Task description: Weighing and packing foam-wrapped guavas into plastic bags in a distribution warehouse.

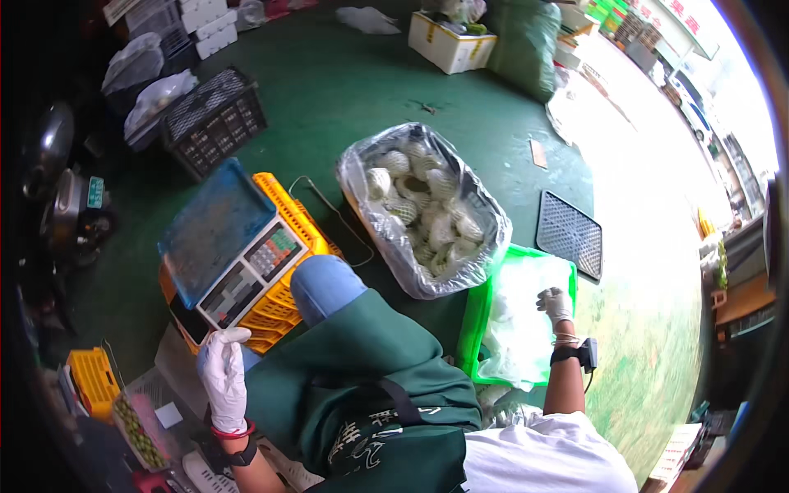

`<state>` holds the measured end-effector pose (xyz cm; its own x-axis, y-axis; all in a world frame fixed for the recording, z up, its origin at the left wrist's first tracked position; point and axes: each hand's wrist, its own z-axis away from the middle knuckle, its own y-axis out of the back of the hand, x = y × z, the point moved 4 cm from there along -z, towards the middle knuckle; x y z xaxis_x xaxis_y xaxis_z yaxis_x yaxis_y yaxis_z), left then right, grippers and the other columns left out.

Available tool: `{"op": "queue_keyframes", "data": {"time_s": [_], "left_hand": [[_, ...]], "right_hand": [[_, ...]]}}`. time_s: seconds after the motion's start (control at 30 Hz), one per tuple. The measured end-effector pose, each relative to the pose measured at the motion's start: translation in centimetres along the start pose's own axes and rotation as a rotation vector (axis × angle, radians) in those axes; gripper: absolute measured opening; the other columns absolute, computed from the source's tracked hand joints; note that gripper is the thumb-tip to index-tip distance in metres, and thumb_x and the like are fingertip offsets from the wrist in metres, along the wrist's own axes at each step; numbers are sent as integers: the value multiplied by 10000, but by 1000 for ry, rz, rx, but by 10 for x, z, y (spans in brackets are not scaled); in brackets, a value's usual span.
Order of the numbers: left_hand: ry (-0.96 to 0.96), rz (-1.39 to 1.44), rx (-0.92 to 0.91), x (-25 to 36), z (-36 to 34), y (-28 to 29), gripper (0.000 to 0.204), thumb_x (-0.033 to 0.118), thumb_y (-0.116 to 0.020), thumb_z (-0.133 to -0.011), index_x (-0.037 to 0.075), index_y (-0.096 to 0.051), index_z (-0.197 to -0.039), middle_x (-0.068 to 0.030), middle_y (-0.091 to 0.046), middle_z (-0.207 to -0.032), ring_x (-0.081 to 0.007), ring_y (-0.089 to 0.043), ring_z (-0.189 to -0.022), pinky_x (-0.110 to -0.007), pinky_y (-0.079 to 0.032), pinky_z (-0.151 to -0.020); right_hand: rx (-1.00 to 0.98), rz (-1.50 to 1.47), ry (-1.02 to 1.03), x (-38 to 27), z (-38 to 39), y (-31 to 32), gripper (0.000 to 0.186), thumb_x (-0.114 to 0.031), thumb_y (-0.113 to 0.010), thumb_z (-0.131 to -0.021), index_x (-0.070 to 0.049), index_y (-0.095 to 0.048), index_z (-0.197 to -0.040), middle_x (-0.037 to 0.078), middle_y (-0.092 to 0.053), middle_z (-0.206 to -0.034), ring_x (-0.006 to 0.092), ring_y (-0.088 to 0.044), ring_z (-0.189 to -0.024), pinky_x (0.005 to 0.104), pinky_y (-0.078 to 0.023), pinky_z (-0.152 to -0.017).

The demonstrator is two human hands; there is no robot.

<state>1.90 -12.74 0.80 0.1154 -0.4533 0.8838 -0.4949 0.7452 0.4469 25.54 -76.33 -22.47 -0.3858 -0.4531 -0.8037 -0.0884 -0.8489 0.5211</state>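
Note:
My left hand (223, 376), in a white glove, is beside the front edge of a digital scale (220, 234) with a blue pan. Its fingers are bent and pressed together; whatever they may hold is hidden. My right hand (556, 305), also gloved, is over a bright green crate (472, 333) filled with white, translucent netting or plastic (518, 329). Its fingers are loosely curled and apart, with nothing visible in them. Ahead of me stands a box lined with clear plastic (370, 209), holding several round items in white foam nets (427, 197).
Yellow crates (275, 316) support the scale. A black crate (215, 115) stands at the far left, and a dark perforated tray (569, 234) lies right of the lined box. Farther off are a white foam box (450, 48) and a green sack (526, 49). A cable (329, 201) crosses the floor.

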Motion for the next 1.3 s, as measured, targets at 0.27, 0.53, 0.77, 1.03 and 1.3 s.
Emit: {"op": "queue_keyframes", "data": {"time_s": [0.27, 0.53, 0.77, 1.03, 1.3], "left_hand": [[348, 757, -757, 73, -15, -254, 213, 167, -481, -986, -10, -597, -1013, -80, -653, -909, -138, -628, -859, -284, -498, -827], [123, 132, -949, 47, 36, -286, 115, 69, -528, -927, 21, -632, -927, -69, -662, -841, -156, -654, -797, -285, -514, -740], [133, 67, -828, 34, 36, -278, 116, 52, -527, -924, 13, -628, -882, -77, -664, -791, -163, -665, -733, -273, -516, -688], [150, 141, -776, 42, 32, -280, 106, 45, -531, -919, 26, -631, -889, -76, -667, -791, -170, -676, -731, -276, -515, -670], [256, 290, -712, 30, 29, -258, 149, 70, -497, -957, -17, -611, -916, -70, -655, -815, -120, -636, -757, -246, -508, -731]], "right_hand": [[825, 258, -260, 136, 60, -24, 154, -84, -640, -814, 1, -596, -935, 142, -638, -833, 288, -625, -784, 361, -495, -767], [432, 434, -400, 129, 109, -22, 140, -94, -554, -879, -34, -635, -976, 150, -664, -895, 249, -655, -812, 350, -500, -751], [94, 661, 218, 95, 118, -16, 155, -72, -554, -813, -72, -552, -969, 200, -586, -933, 370, -603, -831, 423, -488, -717], [-118, 799, -742, 218, 72, -39, 687, -283, -708, -732, -17, -452, -1311, 235, -594, -1162, 361, -578, -1103, 414, -471, -936], [193, 928, -21, 52, 96, 48, 278, -299, -562, -890, -53, -691, -879, 164, -659, -924, 355, -611, -876, 445, -472, -779]]}}
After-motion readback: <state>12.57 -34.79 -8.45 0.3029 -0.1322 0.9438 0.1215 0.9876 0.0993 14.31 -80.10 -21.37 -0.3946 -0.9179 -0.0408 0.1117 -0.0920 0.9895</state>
